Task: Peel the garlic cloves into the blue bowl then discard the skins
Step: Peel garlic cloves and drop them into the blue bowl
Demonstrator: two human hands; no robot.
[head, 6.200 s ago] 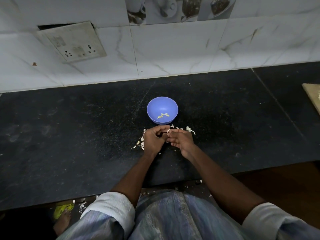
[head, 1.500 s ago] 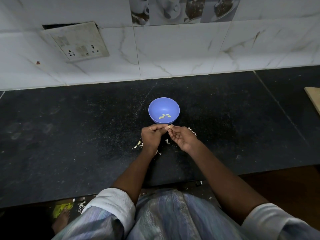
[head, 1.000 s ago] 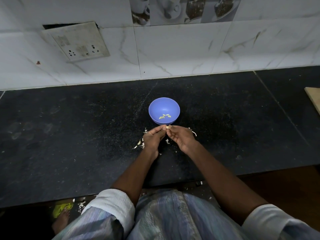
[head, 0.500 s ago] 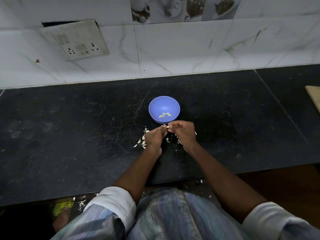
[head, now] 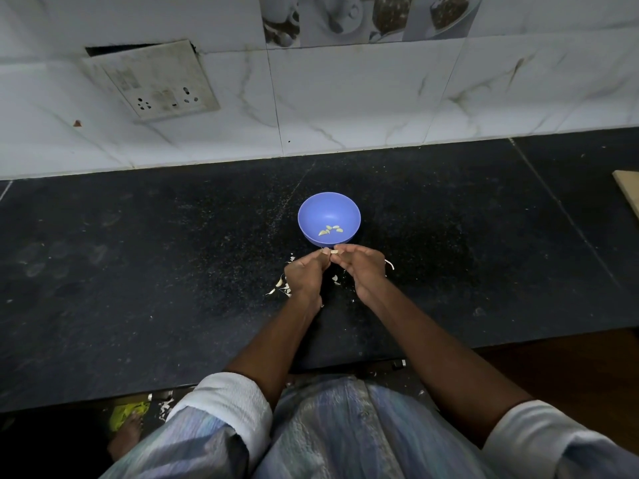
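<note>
My left hand (head: 305,275) and right hand (head: 363,269) meet just in front of the round blue bowl (head: 313,210); the curled fingers of both pinch one small pale garlic clove (head: 334,251); a few peeled cloves (head: 330,230) lie inside the smooth bowl; thin white skins (head: 281,286) lie scattered on the black speckled bench (head: 155,271) under my hands.
</note>
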